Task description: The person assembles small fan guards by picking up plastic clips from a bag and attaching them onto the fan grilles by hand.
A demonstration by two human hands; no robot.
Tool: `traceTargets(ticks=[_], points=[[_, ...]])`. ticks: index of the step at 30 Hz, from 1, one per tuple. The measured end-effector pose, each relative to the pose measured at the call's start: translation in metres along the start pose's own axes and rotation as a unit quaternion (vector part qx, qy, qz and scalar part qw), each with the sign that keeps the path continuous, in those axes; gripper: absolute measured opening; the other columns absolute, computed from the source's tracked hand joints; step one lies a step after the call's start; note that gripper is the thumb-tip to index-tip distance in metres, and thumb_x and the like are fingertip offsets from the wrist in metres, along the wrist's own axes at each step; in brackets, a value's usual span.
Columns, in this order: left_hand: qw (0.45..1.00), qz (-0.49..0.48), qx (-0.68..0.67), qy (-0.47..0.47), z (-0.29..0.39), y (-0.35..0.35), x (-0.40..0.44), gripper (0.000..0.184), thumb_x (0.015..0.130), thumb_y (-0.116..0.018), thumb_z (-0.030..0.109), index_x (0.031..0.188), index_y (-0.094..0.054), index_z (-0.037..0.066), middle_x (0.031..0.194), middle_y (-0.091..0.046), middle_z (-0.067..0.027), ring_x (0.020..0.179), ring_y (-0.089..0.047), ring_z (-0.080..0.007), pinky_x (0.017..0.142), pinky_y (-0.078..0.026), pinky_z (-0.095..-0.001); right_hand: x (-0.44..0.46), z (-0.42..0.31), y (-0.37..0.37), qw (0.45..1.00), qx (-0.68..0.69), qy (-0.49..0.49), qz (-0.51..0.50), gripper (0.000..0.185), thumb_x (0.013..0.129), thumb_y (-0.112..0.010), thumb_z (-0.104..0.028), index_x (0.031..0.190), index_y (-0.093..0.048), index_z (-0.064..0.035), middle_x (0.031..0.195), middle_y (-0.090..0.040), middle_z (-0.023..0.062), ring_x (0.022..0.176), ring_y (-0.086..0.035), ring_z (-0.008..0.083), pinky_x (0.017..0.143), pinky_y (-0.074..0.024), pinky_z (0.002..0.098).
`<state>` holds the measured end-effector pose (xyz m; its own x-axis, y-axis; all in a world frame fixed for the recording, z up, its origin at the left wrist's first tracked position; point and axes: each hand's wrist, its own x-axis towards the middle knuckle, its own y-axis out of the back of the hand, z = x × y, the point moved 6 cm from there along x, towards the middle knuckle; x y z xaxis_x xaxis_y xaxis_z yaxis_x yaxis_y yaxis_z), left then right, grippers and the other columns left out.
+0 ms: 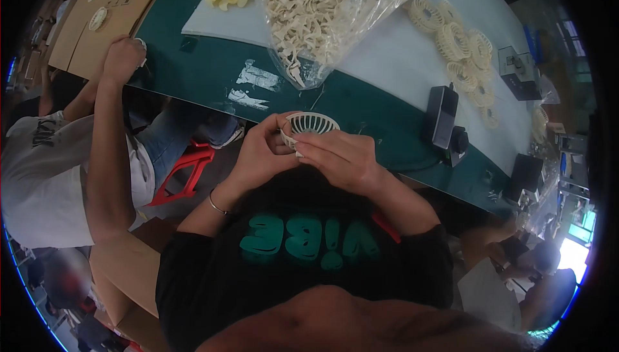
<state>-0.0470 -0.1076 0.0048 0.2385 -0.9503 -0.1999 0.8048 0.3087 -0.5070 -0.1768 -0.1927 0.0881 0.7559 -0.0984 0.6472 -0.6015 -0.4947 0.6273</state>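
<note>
"so, in the head view, what are the hands holding?"

"a pale slatted plastic piece (314,120), up in front of the chest by the near edge of the tabletop (209,71). the left hand (259,152) grips its left side, and the right hand (348,162) pinches at the near rim with thumb and fingertips. whether a smaller part sits between those fingertips, i can't tell."

"how would you handle it well?"

"i'd let the left hand be the clamp, on the solid rim, and work with the right fingertips in small, even pushes. those slats look thin, so squeezing across them could bend or snap one, i think."

"and the arms?"

"both elbows are bent, the forearms angling in from either side until the hands meet. the left hand cups the piece from the side; the right lies back upward, fingers pointing at the left. that looks steady enough for fine work."
</note>
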Motion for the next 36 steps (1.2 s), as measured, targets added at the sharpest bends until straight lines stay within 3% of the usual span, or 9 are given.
traceTargets(ticks=[7, 11, 13, 17, 21, 28, 32, 34, 36], points=[[1.000, -0.001, -0.001, 0.025, 0.001, -0.002, 0.002, 0.039, 0.078, -0.077, -0.012, 0.100, -0.051, 0.007, 0.138, -0.058, -0.0100, 0.103, -0.063, -0.0091, 0.090, -0.058, -0.0261, 0.000, -0.002, 0.000, 0.997, -0.073, 0.026, 0.012, 0.027, 0.084, -0.078, -0.010, 0.110, -0.075, -0.0032, 0.108, -0.076, 0.0120, 0.081, -0.076, 0.0215, 0.066, -0.0615, 0.0301], [0.994, 0.028, 0.087, -0.061, 0.010, 0.014, 0.010, 0.039, 0.077, -0.079, -0.011, 0.099, -0.051, 0.004, 0.146, -0.050, -0.0144, 0.126, -0.059, -0.0204, 0.101, -0.057, -0.0336, 0.017, 0.003, 0.002, 0.999, -0.042, -0.006, -0.029, 0.033, 0.080, -0.082, -0.010, 0.111, -0.073, -0.0037, 0.116, -0.074, 0.0104, 0.099, -0.075, 0.0259, 0.077, -0.0621, 0.0322], [0.947, 0.090, 0.241, -0.192, 0.033, 0.040, 0.020, 0.033, 0.076, -0.079, -0.008, 0.095, -0.054, 0.003, 0.150, -0.045, -0.0168, 0.137, -0.052, -0.0248, 0.103, -0.054, -0.0355, 0.026, 0.008, 0.016, 0.997, -0.060, -0.019, -0.044, 0.036, 0.080, -0.083, -0.011, 0.114, -0.072, -0.0044, 0.122, -0.073, 0.0092, 0.106, -0.074, 0.0269, 0.082, -0.0618, 0.0330], [0.795, 0.264, 0.443, -0.319, 0.099, 0.111, 0.045, 0.031, 0.077, -0.080, -0.005, 0.095, -0.055, 0.003, 0.149, -0.046, -0.0191, 0.134, -0.057, -0.0318, 0.101, -0.056, -0.0390, 0.024, 0.089, 0.072, 0.931, -0.269, -0.245, -0.041, 0.035, 0.089, -0.077, -0.019, 0.123, -0.071, -0.0112, 0.128, -0.071, 0.0075, 0.111, -0.070, 0.0300, 0.087, -0.0594, 0.0383], [0.696, 0.352, 0.527, -0.337, 0.132, 0.197, 0.092, 0.030, 0.081, -0.079, 0.004, 0.102, -0.058, 0.004, 0.151, -0.044, -0.0220, 0.140, -0.049, -0.0406, 0.106, -0.050, -0.0479, 0.029, 0.205, 0.131, 0.818, -0.434, -0.374, -0.060, 0.035, 0.094, -0.070, -0.026, 0.127, -0.070, -0.0138, 0.128, -0.070, 0.0075, 0.112, -0.068, 0.0330, 0.093, -0.0560, 0.0454], [0.548, 0.407, 0.645, -0.343, 0.135, 0.208, 0.100, 0.053, 0.085, -0.075, 0.008, 0.135, -0.057, 0.004, 0.154, -0.044, -0.0254, 0.151, -0.031, -0.0437, 0.118, -0.034, -0.0533, 0.015, 0.302, 0.160, 0.769, -0.428, -0.463, -0.102, 0.023, 0.095, -0.067, -0.027, 0.110, -0.074, -0.0113, 0.110, -0.073, 0.0108, 0.103, -0.071, 0.0346, 0.087, -0.0569, 0.0493], [0.579, 0.329, 0.617, -0.420, 0.118, 0.105, 0.053, 0.050, 0.089, -0.071, 0.005, 0.137, -0.055, 0.003, 0.150, -0.050, -0.0231, 0.147, -0.041, -0.0394, 0.114, -0.042, -0.0492, 0.017, 0.256, 0.164, 0.826, -0.411, -0.384, -0.038, 0.022, 0.097, -0.064, -0.025, 0.105, -0.075, -0.0082, 0.099, -0.074, 0.0134, 0.097, -0.071, 0.0357, 0.083, -0.0558, 0.0476], [0.836, 0.161, 0.405, -0.334, 0.086, 0.082, 0.052, 0.048, 0.095, -0.068, 0.006, 0.140, -0.053, 0.003, 0.151, -0.051, -0.0217, 0.138, -0.053, -0.0356, 0.106, -0.051, -0.0404, 0.019, 0.205, 0.159, 0.874, -0.368, -0.317, 0.002, 0.019, 0.096, -0.064, -0.021, 0.104, -0.074, -0.0060, 0.097, -0.073, 0.0145, 0.091, -0.070, 0.0359, 0.079, -0.0547, 0.0459], [0.975, 0.038, 0.158, -0.150, 0.052, 0.056, 0.052, 0.046, 0.101, -0.063, 0.007, 0.144, -0.049, 0.002, 0.146, -0.056, -0.0181, 0.127, -0.063, -0.0292, 0.096, -0.058, -0.0371, 0.013, 0.157, 0.146, 0.904, -0.324, -0.280, -0.011, 0.013, 0.095, -0.067, -0.015, 0.102, -0.072, -0.0060, 0.096, -0.071, 0.0129, 0.088, -0.069, 0.0348, 0.076, -0.0554, 0.0436]])
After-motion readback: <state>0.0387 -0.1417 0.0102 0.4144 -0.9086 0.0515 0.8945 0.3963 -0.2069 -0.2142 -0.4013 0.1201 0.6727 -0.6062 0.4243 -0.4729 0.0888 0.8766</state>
